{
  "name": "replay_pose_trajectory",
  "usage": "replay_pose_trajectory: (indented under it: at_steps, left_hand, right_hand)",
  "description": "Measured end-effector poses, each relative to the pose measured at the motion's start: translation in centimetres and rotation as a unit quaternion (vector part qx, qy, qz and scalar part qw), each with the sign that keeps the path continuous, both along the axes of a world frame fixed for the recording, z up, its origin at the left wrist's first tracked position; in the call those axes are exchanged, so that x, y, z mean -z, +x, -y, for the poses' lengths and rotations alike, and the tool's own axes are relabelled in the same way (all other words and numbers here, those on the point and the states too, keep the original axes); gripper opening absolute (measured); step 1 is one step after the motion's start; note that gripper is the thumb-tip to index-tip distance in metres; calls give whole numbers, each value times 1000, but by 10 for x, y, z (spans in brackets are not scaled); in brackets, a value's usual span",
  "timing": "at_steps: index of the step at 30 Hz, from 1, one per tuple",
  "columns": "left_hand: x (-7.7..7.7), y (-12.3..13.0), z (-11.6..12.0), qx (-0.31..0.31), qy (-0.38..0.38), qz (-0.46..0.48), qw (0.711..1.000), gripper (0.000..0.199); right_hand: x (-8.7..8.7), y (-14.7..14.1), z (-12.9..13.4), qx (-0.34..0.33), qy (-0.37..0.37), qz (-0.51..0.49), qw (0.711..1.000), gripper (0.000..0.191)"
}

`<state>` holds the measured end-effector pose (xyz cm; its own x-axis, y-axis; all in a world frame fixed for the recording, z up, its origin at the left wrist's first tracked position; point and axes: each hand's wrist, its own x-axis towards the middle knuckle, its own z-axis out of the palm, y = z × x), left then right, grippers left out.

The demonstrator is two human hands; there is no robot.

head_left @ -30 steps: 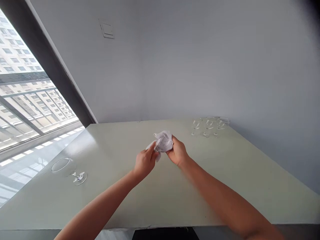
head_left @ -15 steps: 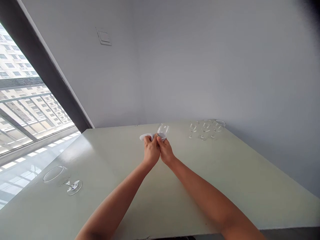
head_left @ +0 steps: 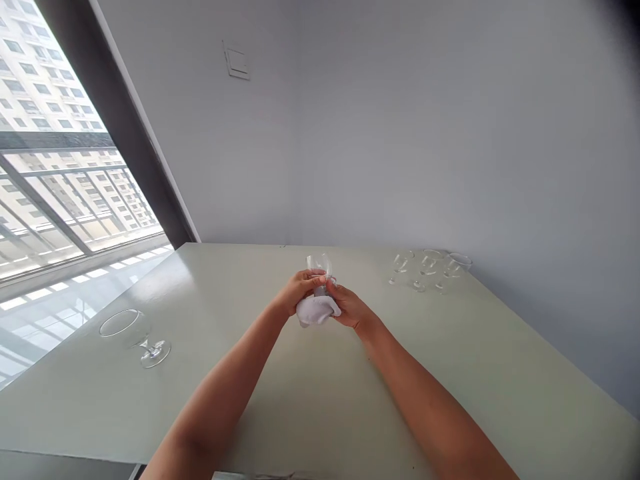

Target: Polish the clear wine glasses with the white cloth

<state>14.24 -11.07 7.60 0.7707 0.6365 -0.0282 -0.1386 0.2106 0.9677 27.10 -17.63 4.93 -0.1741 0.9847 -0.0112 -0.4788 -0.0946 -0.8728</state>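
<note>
A small clear wine glass (head_left: 320, 262) is held upright above the middle of the table. My left hand (head_left: 299, 291) closes round the lower bowl from the left, with its thumb across the front. Under the bowl hangs a white cloth (head_left: 317, 311), bunched over the base of the glass and hiding its foot. My right hand (head_left: 349, 302) is closed on the cloth's right side, its fingers near the stem. Part of its grip is hidden behind the cloth.
A larger stemmed glass (head_left: 150, 347) lies or stands at the left of the pale green table (head_left: 300, 407). Several wine glasses (head_left: 427, 267) are grouped near the wall at the far right. A light switch (head_left: 237, 61) is on the grey wall; a window is at the left.
The glass has been turned more upright between my hands. The cloth has moved from left of my hands to beneath the bowl. My left hand has shifted up to the bowl. The view has tilted slightly.
</note>
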Motion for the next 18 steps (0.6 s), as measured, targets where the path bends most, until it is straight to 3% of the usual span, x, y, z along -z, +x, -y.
replay_pose_trajectory:
  at_steps: [2, 6, 10, 12, 14, 18]
  left_hand:
    - [3, 0, -1, -24, -3, 12, 1000, 43]
    - [9, 1, -4, -89, 31, -16, 995, 34]
    - [11, -2, -10, -138, 26, -28, 990, 32]
    - [13, -5, -15, -149, 3, -31, 988, 34]
    - [15, -7, -19, -154, -23, -28, 987, 34]
    - [18, -8, -22, -191, -40, -9, 981, 32]
  right_hand:
    - [2, 0, -1, 12, -19, 29, 999, 44]
    - [7, 0, -7, 99, -15, 150, 984, 44]
    - [8, 2, -8, 136, 23, 312, 940, 41]
    - [4, 7, -7, 137, 44, 408, 902, 41]
    - [-3, 13, -4, 178, 78, 527, 827, 39]
    - [-21, 16, 8, 373, 194, 694, 584, 31]
